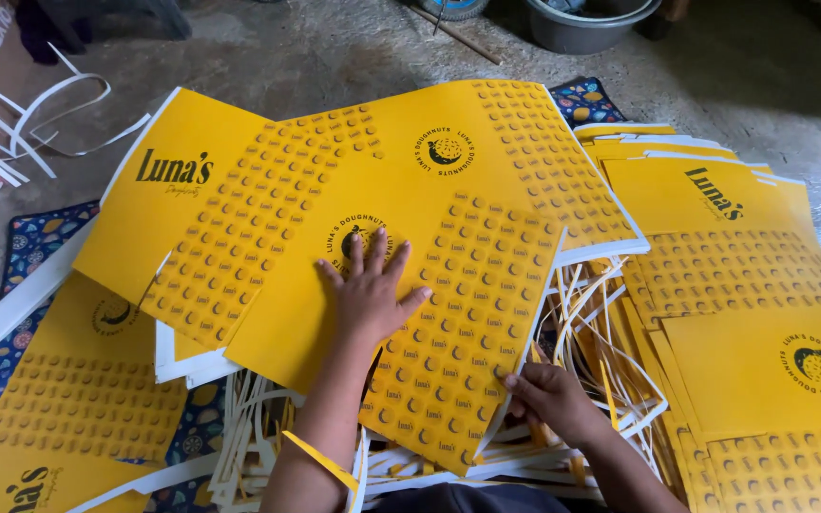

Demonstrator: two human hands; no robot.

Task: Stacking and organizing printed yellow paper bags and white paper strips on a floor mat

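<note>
Across the concrete floor (334, 47), a yellow die-cut card sheet (410, 190) lies uppermost; it looks light, stiff yet bendable, best taken by an edge. Right of it sits a matching stack (753, 285). Left hand (370, 290) presses flat, fingers spread; right hand (551, 397) pinches its lower edge among white offcut strips (601, 323).

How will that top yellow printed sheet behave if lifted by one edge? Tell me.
The yellow sheet probably flexes and sags: it is wide, thin and flat. It looks light; the left hand alone presses it flat. Likely slides on the stack beneath.
</note>
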